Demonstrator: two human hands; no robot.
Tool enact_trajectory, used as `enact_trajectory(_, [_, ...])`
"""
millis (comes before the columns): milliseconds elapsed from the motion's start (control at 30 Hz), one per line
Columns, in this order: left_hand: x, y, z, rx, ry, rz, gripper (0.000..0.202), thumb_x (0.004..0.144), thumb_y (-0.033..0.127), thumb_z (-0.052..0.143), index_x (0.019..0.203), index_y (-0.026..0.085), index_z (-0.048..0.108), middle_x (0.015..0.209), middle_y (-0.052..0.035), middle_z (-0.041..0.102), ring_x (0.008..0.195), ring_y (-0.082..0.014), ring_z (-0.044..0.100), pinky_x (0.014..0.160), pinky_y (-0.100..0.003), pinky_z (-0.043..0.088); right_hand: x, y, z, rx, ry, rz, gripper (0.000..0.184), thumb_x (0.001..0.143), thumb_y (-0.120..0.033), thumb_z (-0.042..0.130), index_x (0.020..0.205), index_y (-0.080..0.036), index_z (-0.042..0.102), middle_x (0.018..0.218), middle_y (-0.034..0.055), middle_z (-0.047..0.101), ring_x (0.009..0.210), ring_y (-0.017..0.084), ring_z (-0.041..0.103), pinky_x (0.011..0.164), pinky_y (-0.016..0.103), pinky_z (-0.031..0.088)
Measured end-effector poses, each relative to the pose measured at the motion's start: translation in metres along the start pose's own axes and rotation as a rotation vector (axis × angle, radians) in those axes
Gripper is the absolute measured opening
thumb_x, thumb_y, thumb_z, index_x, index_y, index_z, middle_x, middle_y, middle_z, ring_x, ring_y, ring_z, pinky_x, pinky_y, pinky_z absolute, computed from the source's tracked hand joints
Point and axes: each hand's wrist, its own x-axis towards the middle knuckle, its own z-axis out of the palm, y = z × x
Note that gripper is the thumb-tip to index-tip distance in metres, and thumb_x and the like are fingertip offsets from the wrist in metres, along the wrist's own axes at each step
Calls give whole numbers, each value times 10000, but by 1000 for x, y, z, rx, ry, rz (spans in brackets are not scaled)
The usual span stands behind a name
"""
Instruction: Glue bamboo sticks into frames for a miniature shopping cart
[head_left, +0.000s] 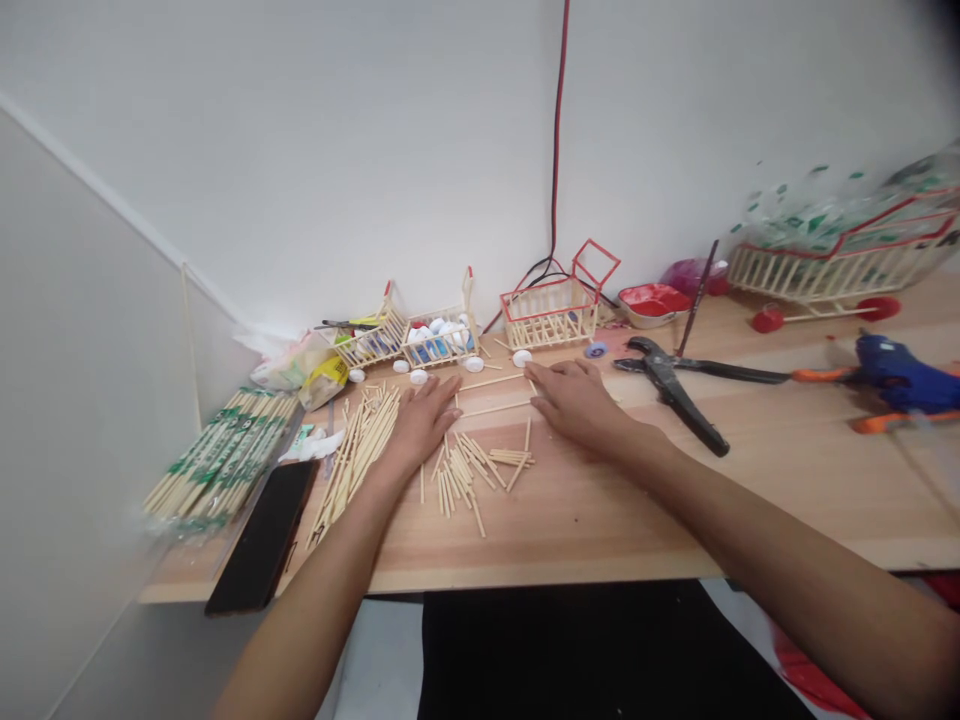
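Two long thin wooden sticks lie roughly parallel on the tabletop, spanning the gap between my hands. My left hand rests with its fingers stretched out at their left ends, where part of a short crosswise stick shows. At the right ends lies my right hand, fingers extended and touching the sticks, partly covering another crosspiece. Neither hand is wrapped round anything. Short cut sticks are scattered just below the gap. A heap of longer sticks lies beside my left hand and forearm.
Small stick-built carts line the wall, and a larger cart holds clear bottles. Pliers, a blue glue gun and a tray of red paint lie right. Packaged sticks and a black phone-like slab lie left.
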Motion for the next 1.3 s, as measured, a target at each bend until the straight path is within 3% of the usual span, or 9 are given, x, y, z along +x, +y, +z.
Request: enact_trajectory(1300, [0, 4, 2, 101, -17, -30, 483, 947, 298, 491, 1423, 228, 451, 1452, -86, 502, 1429, -292, 325, 1135, -542, 239, 1, -6, -3, -75, -34, 22, 436, 938, -275, 495, 1349, -129, 503, 1104, 143, 707, 1132, 297, 540, 1009, 427, 233])
